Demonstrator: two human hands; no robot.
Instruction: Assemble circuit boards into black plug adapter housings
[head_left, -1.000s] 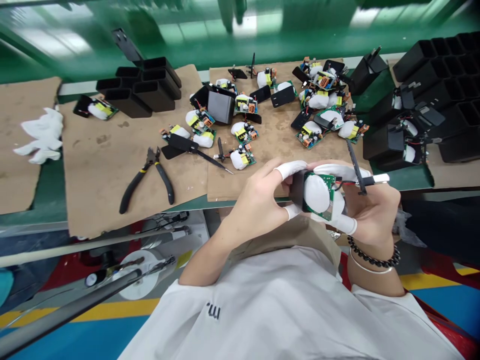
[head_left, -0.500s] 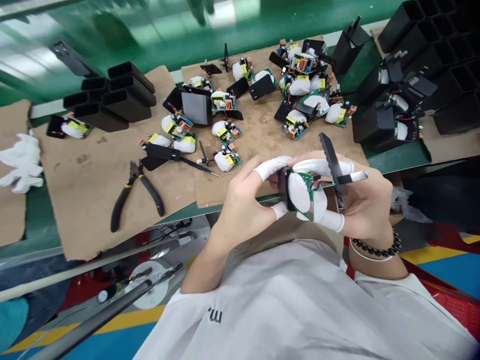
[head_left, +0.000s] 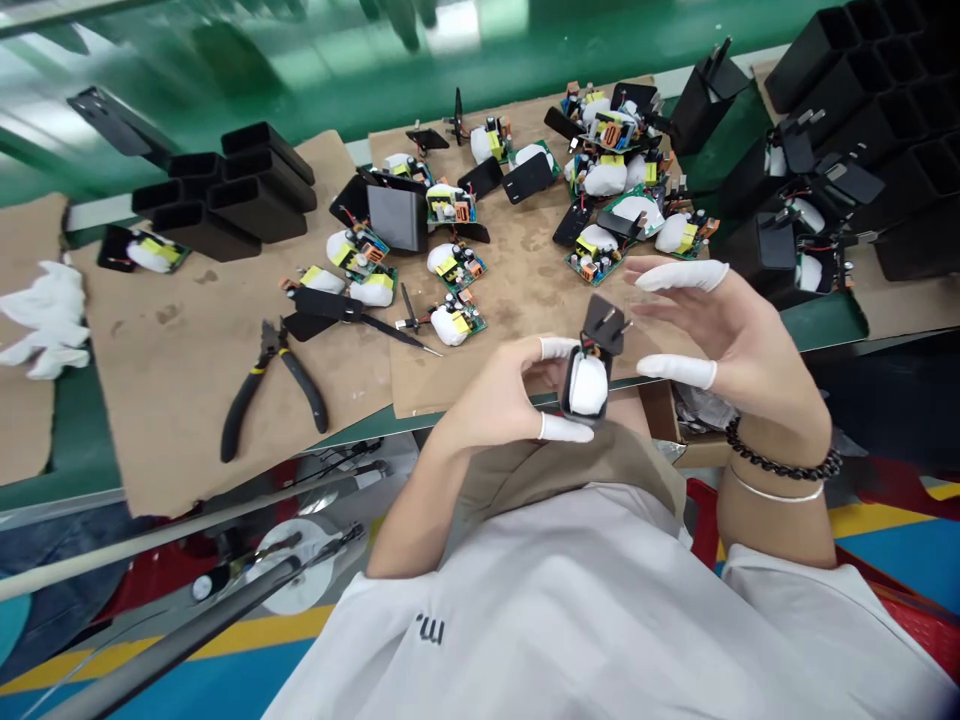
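Note:
My left hand (head_left: 501, 392) pinches a black charger housing (head_left: 586, 384) between thumb and forefinger, both in white finger cots. A white-wrapped circuit board sits inside the housing, and a black plug cap (head_left: 604, 325) with metal prongs stands up on wires above it. My right hand (head_left: 716, 338) hovers just right of the housing, fingers spread and apart from it, holding nothing. A black bead bracelet and a silver bangle are on that wrist.
Cardboard sheets (head_left: 225, 330) cover a green bench. Black pliers (head_left: 271, 378), tweezers (head_left: 405, 335), several loose circuit boards (head_left: 457, 268), plug caps and a stack of black housings (head_left: 225, 190) lie on them. More housings (head_left: 840, 120) stand at the right. White gloves (head_left: 45, 320) lie far left.
My right hand has let go of the assembly and opened, moving up and right. The plug cap now stands over the housing, held only by my left hand.

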